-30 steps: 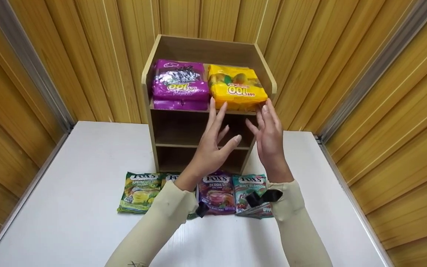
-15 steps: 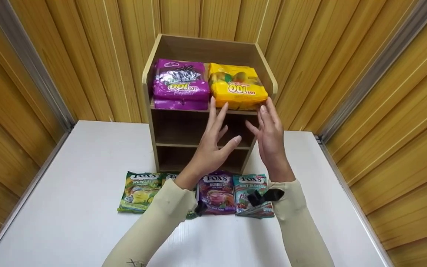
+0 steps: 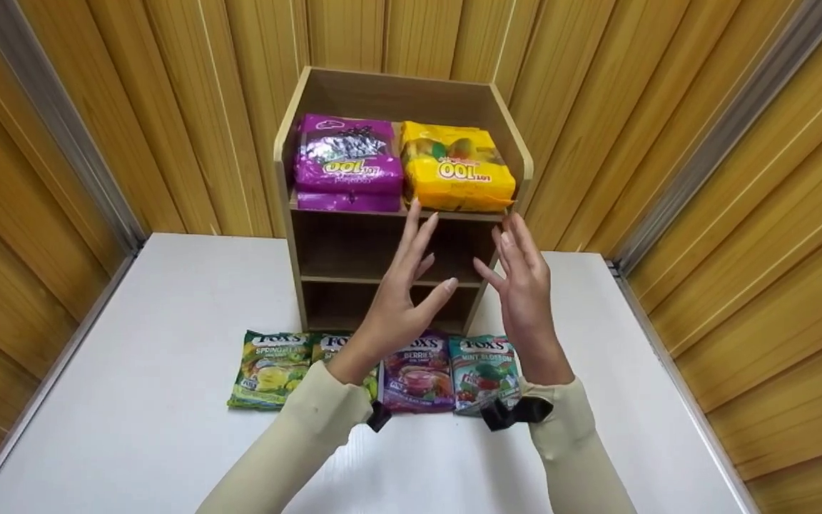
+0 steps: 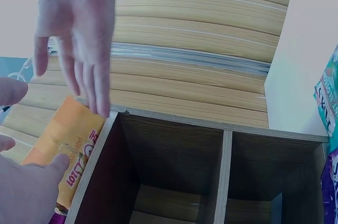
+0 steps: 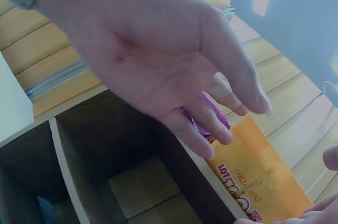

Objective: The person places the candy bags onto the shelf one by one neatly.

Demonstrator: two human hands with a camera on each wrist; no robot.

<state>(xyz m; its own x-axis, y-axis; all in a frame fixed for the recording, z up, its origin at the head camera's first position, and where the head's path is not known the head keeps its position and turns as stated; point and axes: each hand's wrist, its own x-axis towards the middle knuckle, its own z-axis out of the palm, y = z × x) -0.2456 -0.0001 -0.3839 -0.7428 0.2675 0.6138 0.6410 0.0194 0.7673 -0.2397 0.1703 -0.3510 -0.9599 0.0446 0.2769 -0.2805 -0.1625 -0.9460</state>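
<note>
On the top shelf of a small wooden rack (image 3: 285, 235) lie a yellow candy bag (image 3: 459, 171) at right and a purple candy bag (image 3: 349, 160) at left. My left hand (image 3: 400, 293) is spread in front of the rack, its fingertips just below the yellow bag's front left corner. Facing it, my right hand (image 3: 525, 293) has its fingers extended under the bag's front right corner. Neither hand holds anything. The right wrist view shows the right palm (image 5: 158, 55) over the rack's edge, beside the yellow bag (image 5: 259, 171).
Flat on the white table (image 3: 190, 307) before the rack lie several FOX'S candy bags: a green one (image 3: 268, 371), a purple one (image 3: 418, 375) and a teal one (image 3: 482, 375) among them. Two dark lower compartments (image 3: 347, 246) face forward. Wood-look panels (image 3: 760, 214) enclose the sides.
Both hands have drawn back and down, away from the yellow bag's front edge. The bag stays on the top shelf, its front seam now showing at the right corner.
</note>
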